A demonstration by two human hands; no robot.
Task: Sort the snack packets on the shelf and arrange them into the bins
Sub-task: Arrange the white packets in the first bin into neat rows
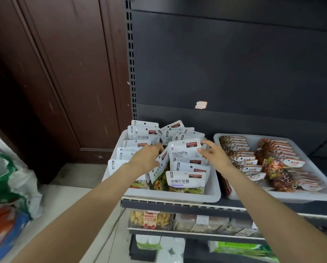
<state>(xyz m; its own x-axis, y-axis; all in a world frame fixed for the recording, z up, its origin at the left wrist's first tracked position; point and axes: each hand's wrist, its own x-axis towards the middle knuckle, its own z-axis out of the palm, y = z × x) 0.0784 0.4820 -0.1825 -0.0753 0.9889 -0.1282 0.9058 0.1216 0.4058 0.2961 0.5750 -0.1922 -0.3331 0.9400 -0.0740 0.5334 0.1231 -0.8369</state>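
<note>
A white bin [213,192] on the dark shelf holds several upright white snack packets in two rows. My left hand [149,158] reaches into the bin's middle, fingers curled over a tilted packet [158,170] between the rows. My right hand [213,153] touches the right edge of a white packet [183,151] standing in the right row, thumb and fingers spread along its side. A front packet [186,182] shows dark fruit candy. A second white bin [284,196] to the right holds rows of orange and red packets.
The shelf's dark back panel [234,63] rises behind the bins. Lower shelves [187,223] carry boxed snacks and green packs. A brown wooden door [64,73] stands left, with stuffed bags [10,183] on the floor beside it.
</note>
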